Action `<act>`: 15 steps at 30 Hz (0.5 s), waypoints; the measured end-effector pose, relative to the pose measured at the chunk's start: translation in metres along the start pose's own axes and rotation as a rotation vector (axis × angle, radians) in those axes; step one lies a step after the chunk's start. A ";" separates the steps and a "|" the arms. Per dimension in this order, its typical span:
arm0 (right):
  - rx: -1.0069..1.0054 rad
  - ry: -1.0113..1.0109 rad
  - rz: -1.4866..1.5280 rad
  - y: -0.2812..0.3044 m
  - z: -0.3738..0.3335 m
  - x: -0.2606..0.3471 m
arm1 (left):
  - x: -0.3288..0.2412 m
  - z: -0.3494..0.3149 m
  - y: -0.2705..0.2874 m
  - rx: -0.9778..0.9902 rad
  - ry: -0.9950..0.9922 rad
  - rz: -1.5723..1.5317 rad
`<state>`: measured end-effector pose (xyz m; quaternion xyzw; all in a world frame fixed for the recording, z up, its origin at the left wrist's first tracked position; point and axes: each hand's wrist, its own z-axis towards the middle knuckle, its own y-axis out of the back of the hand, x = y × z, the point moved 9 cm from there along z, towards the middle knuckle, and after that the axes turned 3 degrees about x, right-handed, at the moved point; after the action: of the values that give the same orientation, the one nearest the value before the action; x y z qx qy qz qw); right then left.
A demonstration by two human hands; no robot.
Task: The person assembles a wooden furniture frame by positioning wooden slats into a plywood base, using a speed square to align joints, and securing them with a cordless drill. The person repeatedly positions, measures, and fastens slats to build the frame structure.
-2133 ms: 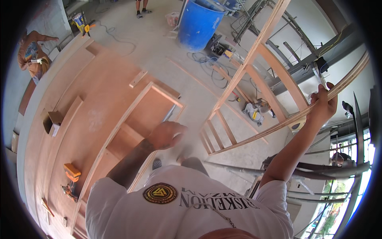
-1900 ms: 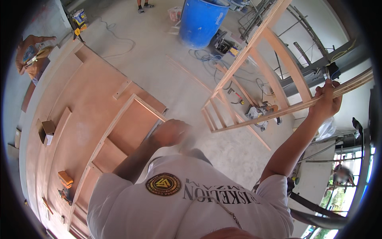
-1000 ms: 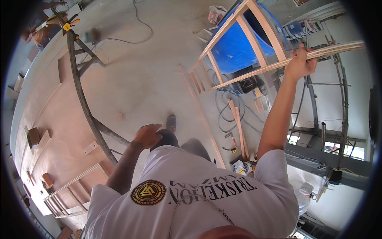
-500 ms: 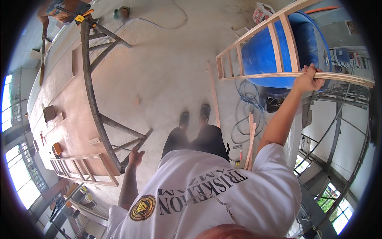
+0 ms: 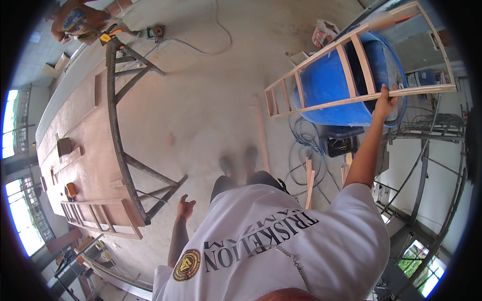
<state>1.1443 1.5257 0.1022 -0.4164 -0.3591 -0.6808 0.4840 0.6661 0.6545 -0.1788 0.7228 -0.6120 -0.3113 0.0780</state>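
Observation:
My right hand (image 5: 385, 106) is closed around the near rail of a long ladder-like wooden frame (image 5: 326, 106), with several crosspieces between its rails. I hold it out to my right, above a blue plastic drum (image 5: 325, 83) that shows through the gaps. The frame's far end reaches over the floor in front of me. My left hand (image 5: 186, 206) hangs at my left side with nothing in it, its fingers loosely bent and apart. It is nearest to the metal leg of the worktable.
On my left stands a plywood-topped worktable (image 5: 83, 125) bearing another slatted wooden frame (image 5: 103, 214) and wood blocks. Beyond it, a person (image 5: 80, 22) bends near a power tool (image 5: 157, 32). To my right lie a coiled hose (image 5: 301, 133), wood strips (image 5: 310, 185) and a sack (image 5: 325, 34).
The wooden frame has swung slightly in my right hand, its outer end coming fully into view. My left hand has moved away from the table's metal leg. The person shows more.

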 end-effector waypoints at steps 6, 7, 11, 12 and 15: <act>-0.304 0.215 -0.290 0.010 -0.056 -0.007 | -0.019 -0.021 -0.003 -0.121 -0.034 0.036; -0.319 0.433 -0.496 -0.004 -0.083 0.018 | -0.014 -0.029 -0.004 -0.139 0.008 0.020; 0.148 0.719 -0.452 -0.129 -0.225 0.064 | 0.022 -0.057 -0.021 -0.119 0.092 -0.120; 0.359 0.694 -0.366 -0.167 -0.273 0.073 | 0.035 -0.066 -0.024 -0.150 0.104 -0.155; 1.055 0.555 -0.008 -0.251 -0.438 0.115 | 0.077 -0.084 -0.044 -0.174 0.160 -0.100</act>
<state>0.7867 1.1617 0.0129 0.0753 -0.5103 -0.4956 0.6988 0.7532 0.5709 -0.1612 0.7653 -0.5377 -0.3083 0.1735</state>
